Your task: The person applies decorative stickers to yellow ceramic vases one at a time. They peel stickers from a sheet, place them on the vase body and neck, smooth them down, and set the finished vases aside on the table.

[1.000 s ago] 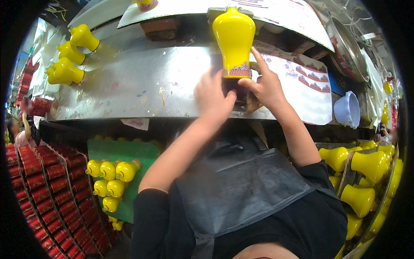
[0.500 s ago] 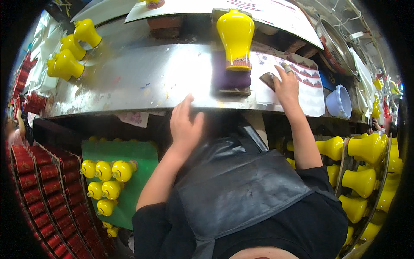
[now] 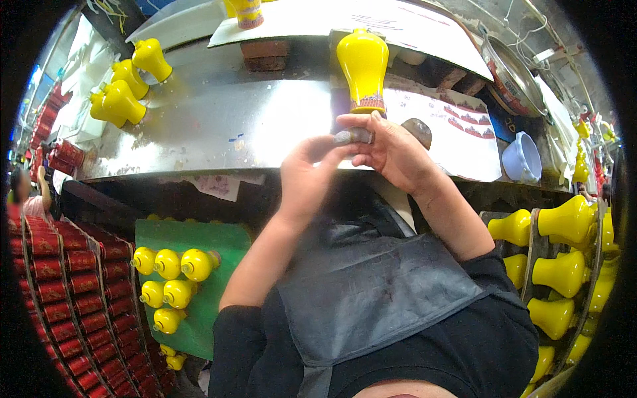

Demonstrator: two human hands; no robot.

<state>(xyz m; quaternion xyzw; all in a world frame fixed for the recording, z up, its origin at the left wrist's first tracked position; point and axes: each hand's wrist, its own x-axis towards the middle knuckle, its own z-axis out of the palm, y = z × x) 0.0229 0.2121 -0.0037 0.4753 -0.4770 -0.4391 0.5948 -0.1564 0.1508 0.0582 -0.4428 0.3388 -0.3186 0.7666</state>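
My left hand reaches in over the front edge of the metal bench, slightly blurred. Its thumb and fingertips close on a greyish finger wrap worn on a finger of my right hand. The right hand's fingers are spread and bent, with nothing in the palm. Just beyond the hands, a glossy yellow vase with a patterned band at its foot rests on a block. A dark, rounded scraper lies beside my right hand on a white sheet of printed decals.
Several yellow vases stand at the bench's left. A pale blue cup and a metal basin are at the right. Below are a green board with vases, red boxes at left, and racked vases at right.
My right hand has left the scraper on the decal sheet and moved left. My left hand has come right and up to meet it, taking hold of the finger wrap.
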